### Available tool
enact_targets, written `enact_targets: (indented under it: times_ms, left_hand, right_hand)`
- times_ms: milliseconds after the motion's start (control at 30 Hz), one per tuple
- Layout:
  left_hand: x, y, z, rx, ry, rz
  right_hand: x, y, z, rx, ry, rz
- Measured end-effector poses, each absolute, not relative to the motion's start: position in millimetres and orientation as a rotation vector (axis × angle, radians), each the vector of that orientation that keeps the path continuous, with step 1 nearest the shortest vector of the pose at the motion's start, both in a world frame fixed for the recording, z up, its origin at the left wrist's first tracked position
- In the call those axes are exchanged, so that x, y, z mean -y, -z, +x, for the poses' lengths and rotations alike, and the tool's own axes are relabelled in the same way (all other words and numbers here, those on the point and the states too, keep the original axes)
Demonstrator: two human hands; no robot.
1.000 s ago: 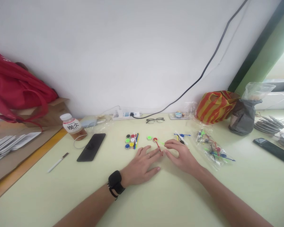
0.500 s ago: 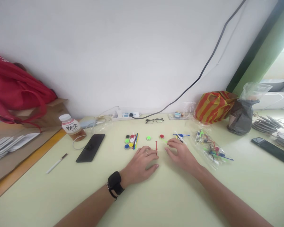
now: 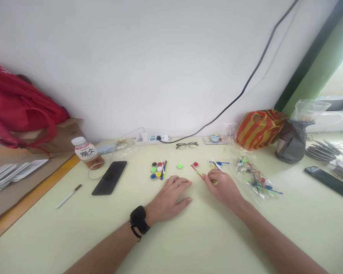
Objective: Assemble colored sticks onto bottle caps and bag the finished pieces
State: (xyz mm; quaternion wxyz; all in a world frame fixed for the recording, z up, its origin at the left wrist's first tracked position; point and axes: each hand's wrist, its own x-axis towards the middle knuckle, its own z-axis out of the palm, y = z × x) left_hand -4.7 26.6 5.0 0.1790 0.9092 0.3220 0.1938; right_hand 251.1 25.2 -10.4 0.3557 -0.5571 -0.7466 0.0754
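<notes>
My left hand (image 3: 171,198) rests on the table with its fingers stretched out and nothing in them. My right hand (image 3: 221,186) pinches a thin red plastic arrow (image 3: 193,168) between thumb and fingers; a bit of green plastic shows along it near the fingertips. Just beyond the arrow lies a small red disc (image 3: 195,164), and a bright green disc (image 3: 179,166) sits to its left. Beside the right hand, a blue arrow (image 3: 223,163) and white sticks are partly covered by the fingers. Several coloured discs (image 3: 153,170) stand grouped left, with a bundle of coloured sticks (image 3: 165,170) alongside.
A clear bag (image 3: 258,182) of coloured plastic parts lies right of my right hand. Left are a black phone (image 3: 109,178), a bottle (image 3: 87,153) and a white pen-like stick (image 3: 68,196). Glasses (image 3: 186,145) and a power strip (image 3: 143,141) lie by the wall.
The red arrow, before near my left fingertips, is now tilted in my right hand's pinch. My right fingers have closed; the left hand has barely moved.
</notes>
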Motion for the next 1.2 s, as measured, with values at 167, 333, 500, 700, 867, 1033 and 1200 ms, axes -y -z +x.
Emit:
enact_targets:
  times_ms: [167,333,500,700,867,1033,1200]
  left_hand:
    - [-26.0,-6.3,-4.3,-0.917,-0.566,2.565]
    - [-29.4,-3.0,-2.8,-0.937,-0.698,2.511]
    - [-34.1,2.2,-0.8,-1.011,-0.804,2.441]
    - [-35.8,3.5,1.5,-1.010,-0.805,2.430]
    - [-37.1,4.6,1.4,-1.005,-0.805,2.432]
    - [-37.3,4.5,1.5,-1.018,-0.796,2.428]
    - [-37.0,3.3,1.7,-1.025,-0.788,2.410]
  right_hand:
    - [-25.2,4.4,252.9,1.826,-0.176,-1.330]
    - [-19.8,8.4,239.0,1.958,-0.318,-1.124]
    - [-19.1,20.1,228.0,2.065,-0.383,-1.094]
    - [-24.5,21.3,223.2,2.114,-0.405,-1.101]
    - [-26.7,21.6,223.0,2.124,-0.385,-1.124]
    - [-26.6,20.8,223.1,2.168,-0.405,-1.116]
    - [-26.9,19.7,221.4,2.194,-0.372,-1.144]
